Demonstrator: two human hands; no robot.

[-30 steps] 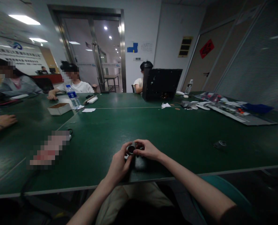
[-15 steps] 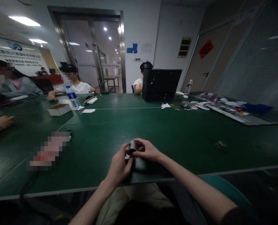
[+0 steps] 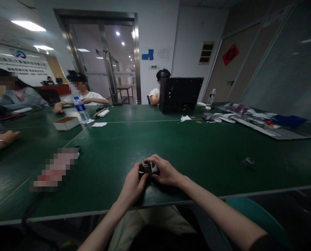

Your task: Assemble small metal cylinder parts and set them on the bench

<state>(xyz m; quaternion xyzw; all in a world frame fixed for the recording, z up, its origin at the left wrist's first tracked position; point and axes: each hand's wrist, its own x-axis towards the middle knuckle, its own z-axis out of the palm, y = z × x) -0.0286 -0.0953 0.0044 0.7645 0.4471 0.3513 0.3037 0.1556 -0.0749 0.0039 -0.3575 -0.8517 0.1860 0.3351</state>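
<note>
A small grey metal cylinder (image 3: 146,168) stands roughly upright between my hands, just above or on the green table (image 3: 197,146) near its front edge. My left hand (image 3: 134,180) grips it from the left with thumb and fingers. From the right, my right hand (image 3: 168,171) closes round it, its index finger reaching over near the top rim. Palms and fingers hide much of the cylinder's sides. Further right lies another small metal part (image 3: 247,161), apart from both hands; its exact kind is too dim to make out.
To the left lies a blurred-out flat item (image 3: 56,169) with a cable. Beyond it are an open box (image 3: 67,123) and a water bottle (image 3: 82,110). A black case (image 3: 181,94) stands at the back. A cluttered board (image 3: 275,130) is at right. A co-worker's hand (image 3: 7,138) rests at left.
The cylinder has tipped from leaning, its dark open end towards me, to nearly upright. My right fingers have shifted towards its top. The co-worker's hand at left has moved slightly right.
</note>
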